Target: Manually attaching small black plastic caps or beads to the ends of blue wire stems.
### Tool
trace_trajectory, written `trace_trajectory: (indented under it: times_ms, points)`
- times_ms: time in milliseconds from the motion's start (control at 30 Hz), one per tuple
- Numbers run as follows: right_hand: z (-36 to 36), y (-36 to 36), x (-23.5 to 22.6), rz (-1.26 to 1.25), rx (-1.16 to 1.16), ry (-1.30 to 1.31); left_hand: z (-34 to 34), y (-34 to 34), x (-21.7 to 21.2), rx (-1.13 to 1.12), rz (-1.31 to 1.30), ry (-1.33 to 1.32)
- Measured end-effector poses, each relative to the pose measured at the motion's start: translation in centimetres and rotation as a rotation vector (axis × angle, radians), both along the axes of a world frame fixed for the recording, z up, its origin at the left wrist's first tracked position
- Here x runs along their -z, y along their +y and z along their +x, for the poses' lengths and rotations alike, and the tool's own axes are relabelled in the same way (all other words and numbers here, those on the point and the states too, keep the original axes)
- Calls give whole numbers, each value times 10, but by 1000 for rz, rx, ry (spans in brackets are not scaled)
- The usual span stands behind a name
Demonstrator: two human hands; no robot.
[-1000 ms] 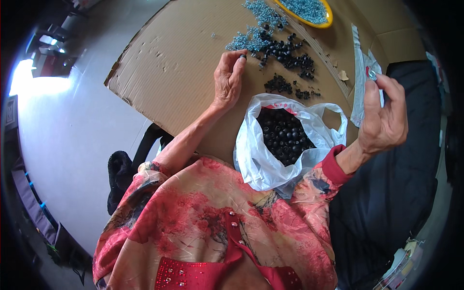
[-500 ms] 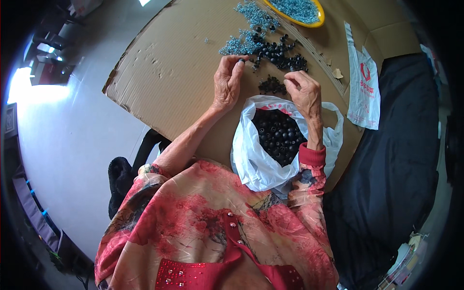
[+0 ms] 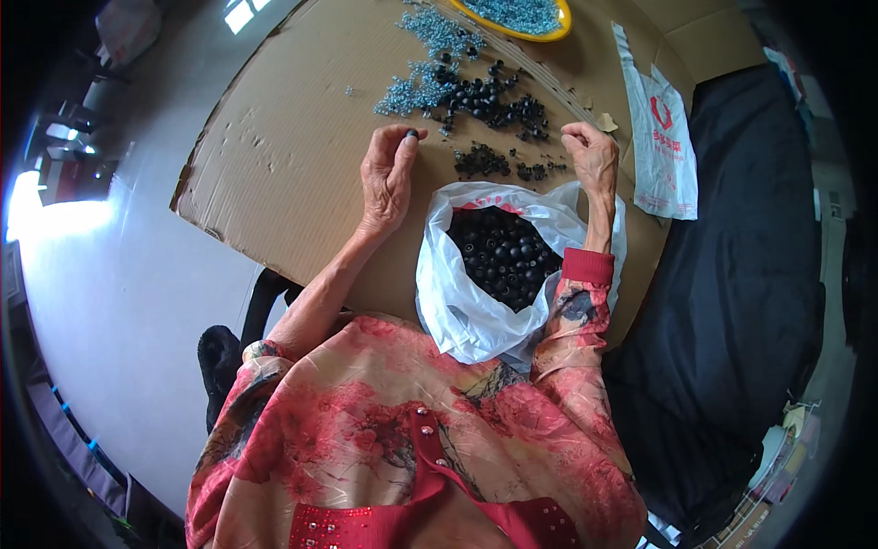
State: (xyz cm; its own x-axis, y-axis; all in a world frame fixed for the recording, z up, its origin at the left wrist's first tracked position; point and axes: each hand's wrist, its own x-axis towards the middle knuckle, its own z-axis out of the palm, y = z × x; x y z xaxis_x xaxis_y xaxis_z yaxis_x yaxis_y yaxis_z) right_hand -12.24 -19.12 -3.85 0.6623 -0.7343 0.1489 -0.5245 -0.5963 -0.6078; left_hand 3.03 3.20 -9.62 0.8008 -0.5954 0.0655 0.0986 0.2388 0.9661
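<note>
1. Black bead [image 3: 412, 134] sits pinched between your left hand's [image 3: 386, 178] thumb and fingertips, above the cardboard [image 3: 293, 137] covering the bench.
2. Your right hand [image 3: 593, 157] rests on the cardboard, fingers curled loosely; whether its grip holds anything, you cannot tell.
3. Between your hands lies a small pile of black beads [image 3: 485, 162], with a larger pile [image 3: 489, 96] beyond it.
4. Pale blue beads [image 3: 412, 87] lie scattered left of the larger pile.
5. An open white bag [image 3: 476, 293] full of black beads sits just below your hands.
6. A flat plastic bag [image 3: 663, 137] lies to the right.
7. A yellow dish [image 3: 512, 27] of blue beads sits at the far edge.
</note>
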Motion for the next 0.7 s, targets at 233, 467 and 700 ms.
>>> trace_trajectory:
  times_ms: [233, 467, 700]
  points:
    - [55, 55, 17, -219, -456, -91, -7, 2, 3, 78, 10, 26]
    - [76, 86, 24, -513, -553, 250, -8, 4, 5, 72, -8, 37]
    - [65, 72, -25, -334, -467, -156, -2, -7, 4, -38, 53, -111]
